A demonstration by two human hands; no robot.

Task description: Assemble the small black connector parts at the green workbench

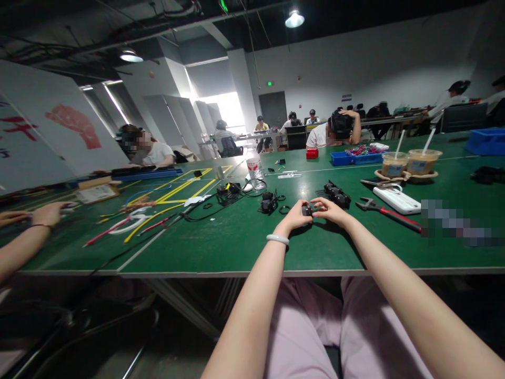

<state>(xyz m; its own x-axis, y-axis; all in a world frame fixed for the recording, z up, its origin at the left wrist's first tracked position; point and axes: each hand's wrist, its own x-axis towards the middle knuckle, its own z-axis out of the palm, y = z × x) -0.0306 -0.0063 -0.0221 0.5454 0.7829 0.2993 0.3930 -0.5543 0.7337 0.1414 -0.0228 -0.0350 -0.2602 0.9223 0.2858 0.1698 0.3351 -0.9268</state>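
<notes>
Neighbour's hand: a co-worker's hand (45, 213) is reaching in over the far-left tabletop; what it is holding is too blurred to tell.
Loose cables: a yellow cable (148, 222) and a red cable (155, 226) are lying at loose angles, seemingly just put aside.
Water bottle: the bottle (255, 171) is standing upright toward the back, probably to stay clear of the elbows.
Black block: the block (269, 202) is sitting just beyond the left hand, with a black ring (284, 209) lying beside it, both within easy reach.
Left hand: this hand (298, 216) is grasping the small black part (306, 210) between thumb and fingers, apparently to steady it.
Small black part: it is sitting between the two hands, low over the green table (236, 247), probably so both sets of fingertips can get at it.
Right hand: this hand (329, 211) is curving inward, its fingertips meeting the part; whether they are gripping, I cannot tell.
Black assembly: the assembly (336, 195) is resting just behind the right hand.
Wrench: the wrench (389, 213) is lying free, its red-and-black handle pointing toward the near right.
Drinks: a carrier (406, 178) is holding two cups (424, 162) together, likely against tipping.
</notes>
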